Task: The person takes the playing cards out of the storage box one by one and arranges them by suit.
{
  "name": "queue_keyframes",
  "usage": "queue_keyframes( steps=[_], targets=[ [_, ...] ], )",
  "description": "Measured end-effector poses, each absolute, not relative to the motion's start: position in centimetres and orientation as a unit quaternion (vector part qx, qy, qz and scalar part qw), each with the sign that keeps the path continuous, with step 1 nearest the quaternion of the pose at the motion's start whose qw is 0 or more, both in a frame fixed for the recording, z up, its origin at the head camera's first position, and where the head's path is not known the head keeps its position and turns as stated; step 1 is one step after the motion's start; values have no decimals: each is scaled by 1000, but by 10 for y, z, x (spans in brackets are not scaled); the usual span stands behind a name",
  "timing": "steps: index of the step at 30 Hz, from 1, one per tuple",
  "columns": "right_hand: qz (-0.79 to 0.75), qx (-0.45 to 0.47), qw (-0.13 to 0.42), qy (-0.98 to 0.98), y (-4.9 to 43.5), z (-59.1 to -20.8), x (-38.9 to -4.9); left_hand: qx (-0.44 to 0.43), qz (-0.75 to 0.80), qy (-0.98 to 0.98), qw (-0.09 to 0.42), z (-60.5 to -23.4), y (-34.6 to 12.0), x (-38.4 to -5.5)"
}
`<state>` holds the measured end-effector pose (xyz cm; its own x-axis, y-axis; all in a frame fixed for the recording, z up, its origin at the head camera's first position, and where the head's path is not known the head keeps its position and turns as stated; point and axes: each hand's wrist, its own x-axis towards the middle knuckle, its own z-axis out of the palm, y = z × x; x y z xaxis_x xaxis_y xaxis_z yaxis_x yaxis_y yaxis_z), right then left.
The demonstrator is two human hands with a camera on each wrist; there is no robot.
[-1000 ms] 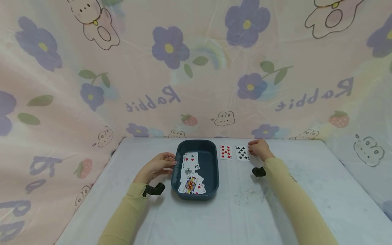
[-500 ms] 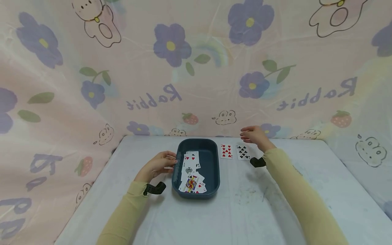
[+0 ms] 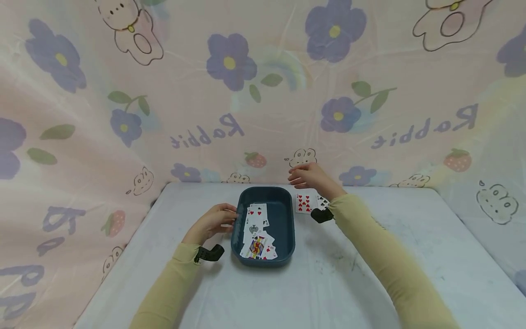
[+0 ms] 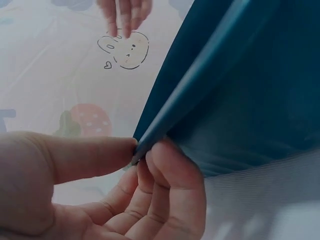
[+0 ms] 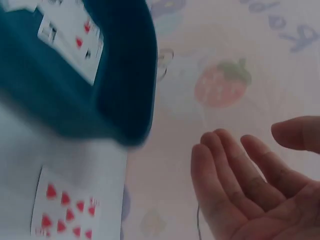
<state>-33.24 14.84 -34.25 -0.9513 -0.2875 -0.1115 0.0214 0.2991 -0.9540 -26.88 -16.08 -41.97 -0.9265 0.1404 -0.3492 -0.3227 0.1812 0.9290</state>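
My left hand [image 3: 210, 224] pinches the left rim of a dark blue tray [image 3: 284, 228]; thumb and index finger close on the rim in the left wrist view. Inside the tray lie several face-up playing cards, among them an ace of spades [image 3: 253, 230] and a face card [image 3: 257, 247]. My right hand [image 3: 315, 179] is raised near the table's back edge, right of the tray's far end. Its fingers are extended with nothing in them, as the right wrist view shows. Below it a hearts card [image 3: 303, 204] lies face up; a clubs card [image 3: 322, 202] is partly hidden by the right wrist.
The white-covered table [image 3: 255, 297] ends at a printed fabric backdrop [image 3: 279, 119] with flowers and rabbits. Black camera mounts [image 3: 210, 252] stick out from both wrists. The two loose cards lie close to the tray's right side.
My right hand has left the clubs card, risen and moved left toward the tray, so its wrist now covers part of that card. The left hand and tray have stayed put.
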Motion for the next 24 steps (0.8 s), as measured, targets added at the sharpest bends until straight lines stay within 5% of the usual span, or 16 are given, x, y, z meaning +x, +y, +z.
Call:
queue_keyframes(
  steps=[8,24],
  targets=[
    [-596,-94,136,786,114,-350,-327,-52,634,751,177,-421,-161,-268],
    [-588,-90,254,762,76,-384,-316,-61,627,756,175,-422,-158,-270]
  ],
)
